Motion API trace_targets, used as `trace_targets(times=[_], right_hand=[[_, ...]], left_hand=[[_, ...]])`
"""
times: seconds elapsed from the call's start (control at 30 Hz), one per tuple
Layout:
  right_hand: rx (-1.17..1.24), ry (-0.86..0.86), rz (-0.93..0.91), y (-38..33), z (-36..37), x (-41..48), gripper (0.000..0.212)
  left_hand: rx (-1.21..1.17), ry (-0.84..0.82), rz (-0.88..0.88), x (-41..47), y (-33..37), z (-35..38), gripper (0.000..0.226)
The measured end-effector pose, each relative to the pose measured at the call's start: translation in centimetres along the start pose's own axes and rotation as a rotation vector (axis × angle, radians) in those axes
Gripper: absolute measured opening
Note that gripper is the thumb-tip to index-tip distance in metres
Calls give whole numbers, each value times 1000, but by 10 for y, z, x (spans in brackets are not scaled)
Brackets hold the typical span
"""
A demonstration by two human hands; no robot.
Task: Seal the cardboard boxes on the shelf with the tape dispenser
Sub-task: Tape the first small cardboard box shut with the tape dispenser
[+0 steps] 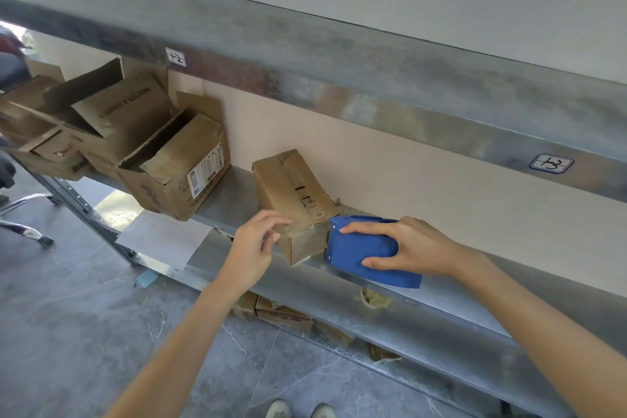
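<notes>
Risk: the small box [291,190] sits btwn the hands at the shelf [441,302] front edge, so a hard shove from the tape dispenser [359,248] could skew it or tip it off. The left hand [252,248] has only loosely curled fingertips at the near-left corner, and I can't tell if they pinch tape. The right hand [417,248] is wrapped round the dispenser, nose pointing left against the box's near-right end; the box's long axis runs away from the hands twd the back wall, angled slightly left.
</notes>
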State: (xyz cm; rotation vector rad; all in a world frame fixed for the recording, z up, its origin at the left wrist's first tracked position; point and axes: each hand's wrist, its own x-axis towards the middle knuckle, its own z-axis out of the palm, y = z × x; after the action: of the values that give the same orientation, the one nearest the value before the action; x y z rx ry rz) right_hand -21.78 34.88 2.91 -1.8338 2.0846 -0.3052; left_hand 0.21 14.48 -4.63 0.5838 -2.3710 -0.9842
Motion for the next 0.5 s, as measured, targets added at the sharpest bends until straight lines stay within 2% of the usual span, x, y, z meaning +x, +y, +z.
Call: trace_targets(times=[0.5], right_hand=[[2, 17, 36, 5, 3, 5, 56]], left_hand=[[-49, 139, 49, 3, -5, 13, 32]])
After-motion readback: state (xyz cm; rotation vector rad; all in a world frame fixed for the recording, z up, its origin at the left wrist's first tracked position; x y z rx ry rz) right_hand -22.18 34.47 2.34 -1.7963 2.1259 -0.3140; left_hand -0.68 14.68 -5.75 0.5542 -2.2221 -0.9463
